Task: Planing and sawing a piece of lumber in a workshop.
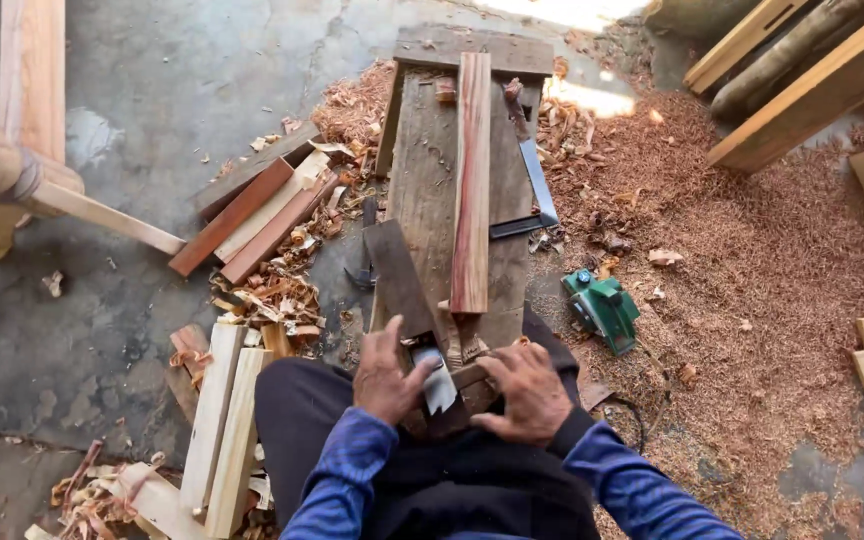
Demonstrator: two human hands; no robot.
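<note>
I sit astride a low, worn wooden bench [420, 190]. A dark wooden hand plane [398, 280] lies slanted on its near end. My left hand [387, 375] grips the plane's rear, and the grey metal blade [438, 385] sticks up beside its fingers. My right hand [525, 392] clasps the plane's back end and cross handle from the right. Ahead of the plane a long reddish wood strip [472, 180] lies lengthwise on the bench. Blue sleeves cover both my forearms.
A steel square [535, 175] rests on the bench's right side, and a green electric planer [603, 308] sits on the floor beside it. Short boards [257, 215] and pale planks [222, 425] lie left. Shavings and sawdust [752, 260] cover the ground; timber [812, 95] is stacked far right.
</note>
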